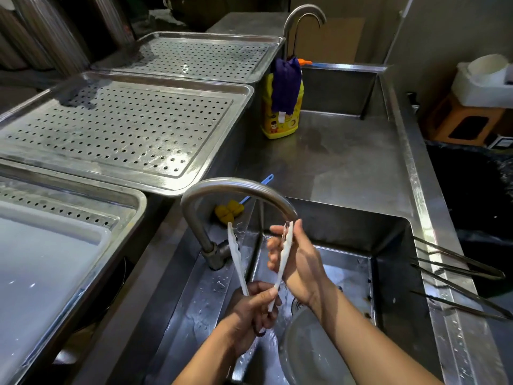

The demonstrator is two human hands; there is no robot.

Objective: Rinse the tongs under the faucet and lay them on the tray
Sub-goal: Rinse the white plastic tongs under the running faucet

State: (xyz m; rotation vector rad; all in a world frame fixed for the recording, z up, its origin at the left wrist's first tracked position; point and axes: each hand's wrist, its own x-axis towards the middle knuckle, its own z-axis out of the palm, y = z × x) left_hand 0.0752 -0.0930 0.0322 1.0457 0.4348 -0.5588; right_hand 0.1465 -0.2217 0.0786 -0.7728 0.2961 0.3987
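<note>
Steel sink basin [388,245] lies under both hands; left hand [251,309] fingers pinch the white plastic tongs [283,257] at the hinge, right hand [298,262] fingers wrap one arm below the curved steel faucet [236,187].

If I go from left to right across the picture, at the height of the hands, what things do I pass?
White tray → near faucet → left hand gripping the white tongs → right hand → metal tongs lying on the sink's right edge.
</note>
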